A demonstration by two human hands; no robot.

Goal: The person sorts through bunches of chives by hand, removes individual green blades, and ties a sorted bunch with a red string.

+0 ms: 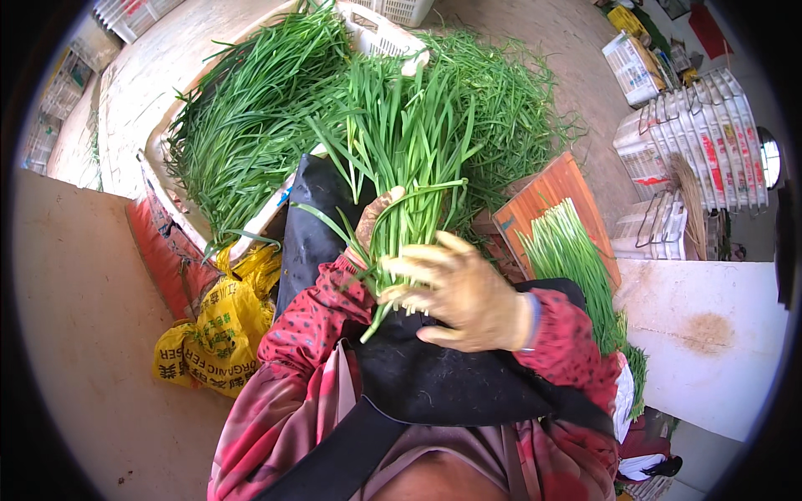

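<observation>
In the head view my left hand (373,219), in a soiled work glove, grips a thick bunch of garlic chives (416,156). Its leaves point away from me and its pale stem ends point towards my body. My right hand (463,294), in a yellowish glove, is blurred over these stem ends with its fingers spread. Whether its fingertips touch the stems cannot be made out. Below both hands lies a black apron (438,382) across my lap. To the right, a neat bundle of chives (570,269) rests on a wooden board (564,188), pale ends together.
A white plastic crate (153,141) heaped with loose chives (263,119) stands front left. More leaves (501,94) are piled on the floor beyond the bunch. A yellow printed bag (219,332) lies left. Stacked white crates (689,141) stand right; another person (645,448) is partly visible lower right.
</observation>
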